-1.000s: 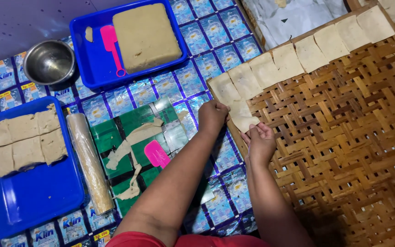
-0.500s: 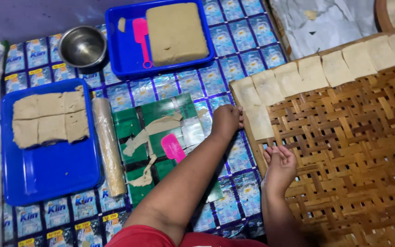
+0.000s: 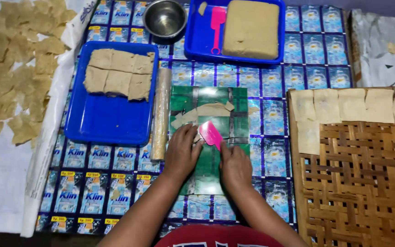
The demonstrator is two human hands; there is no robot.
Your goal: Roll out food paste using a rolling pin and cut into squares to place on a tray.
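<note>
Right hand (image 3: pixel 235 165) closed round pink scraper (image 3: pixel 211 135), blade on green mat (image 3: pixel 216 137). Left hand (image 3: pixel 181 153) flat, fingers spread, empty, beside dough scraps (image 3: pixel 202 113) (thin, ragged). Best kept blade low, scraped toward scraps, mat pinned steady by left palm.

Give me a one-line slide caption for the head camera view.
Both hands, left hand and right hand, meet at a pink plastic scraper on a green mat strewn with tan dough scraps.
</note>
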